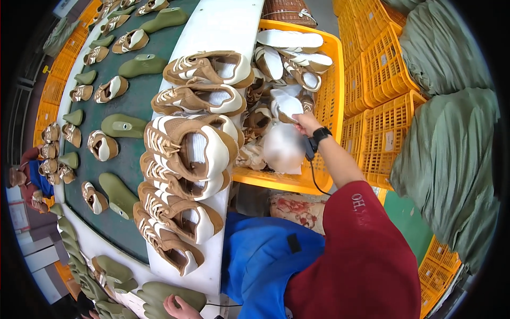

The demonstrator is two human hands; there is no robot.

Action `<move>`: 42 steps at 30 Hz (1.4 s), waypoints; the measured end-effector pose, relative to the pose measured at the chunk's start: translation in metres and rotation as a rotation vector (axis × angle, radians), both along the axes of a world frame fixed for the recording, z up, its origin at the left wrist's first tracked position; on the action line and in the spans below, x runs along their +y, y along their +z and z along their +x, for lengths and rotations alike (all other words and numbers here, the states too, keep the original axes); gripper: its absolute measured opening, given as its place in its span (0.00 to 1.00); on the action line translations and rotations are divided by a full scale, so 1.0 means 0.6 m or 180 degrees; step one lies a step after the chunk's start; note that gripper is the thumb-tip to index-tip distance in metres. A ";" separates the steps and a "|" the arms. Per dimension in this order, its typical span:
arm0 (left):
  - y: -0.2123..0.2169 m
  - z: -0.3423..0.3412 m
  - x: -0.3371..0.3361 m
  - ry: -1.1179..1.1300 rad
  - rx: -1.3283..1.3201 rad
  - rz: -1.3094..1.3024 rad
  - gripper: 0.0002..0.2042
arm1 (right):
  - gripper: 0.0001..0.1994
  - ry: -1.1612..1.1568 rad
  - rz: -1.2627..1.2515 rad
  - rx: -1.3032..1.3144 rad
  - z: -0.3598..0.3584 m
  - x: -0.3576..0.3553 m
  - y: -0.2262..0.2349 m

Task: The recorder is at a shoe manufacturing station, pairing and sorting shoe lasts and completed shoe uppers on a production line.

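Note:
My right hand (pixel 308 125) reaches into a yellow plastic crate (pixel 332 101), its fingers closed on the white end of a shoe (pixel 287 106). Around it in the crate lie more brown-and-white shoes and a white sole (pixel 289 39) facing up. Low in the picture, my left hand (pixel 182 308) rests at a green shoe last (pixel 175 293), fingers slightly apart; the frame's edge cuts off part of this hand. Between the hands, brown lace-up sneakers (pixel 186 149) with cream heels stand in a row on a white board (pixel 212 266), some overlapping.
Left of the board, a dark green surface (pixel 69 159) carries spaced sneakers and green lasts (pixel 123 126). More lasts (pixel 114 271) crowd the near left corner. Yellow crates (pixel 385 64) are stacked at right, beside green cloth covers (pixel 446 175). Another person (pixel 32 175) is at far left.

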State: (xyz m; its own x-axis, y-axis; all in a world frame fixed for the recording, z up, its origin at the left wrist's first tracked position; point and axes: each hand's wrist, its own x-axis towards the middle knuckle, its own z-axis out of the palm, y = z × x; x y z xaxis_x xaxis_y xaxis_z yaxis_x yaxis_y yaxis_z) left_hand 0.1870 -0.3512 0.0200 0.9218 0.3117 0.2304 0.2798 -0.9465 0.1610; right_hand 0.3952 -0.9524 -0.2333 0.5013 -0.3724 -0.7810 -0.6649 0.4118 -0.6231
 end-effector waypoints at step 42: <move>-0.085 0.011 -0.064 0.1624 0.0084 -0.5383 0.24 | 0.12 0.3946 -0.3600 -0.0427 0.046 0.072 -0.022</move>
State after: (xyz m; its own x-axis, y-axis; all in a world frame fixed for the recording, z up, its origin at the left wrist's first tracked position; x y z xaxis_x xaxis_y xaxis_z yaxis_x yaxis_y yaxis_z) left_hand 0.1938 -0.3894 -0.0311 0.6634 0.4024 -0.6308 0.4853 0.4104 0.7721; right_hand 0.4230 -0.9094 -0.2463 0.9374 -0.0345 -0.3465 -0.1436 -0.9448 -0.2945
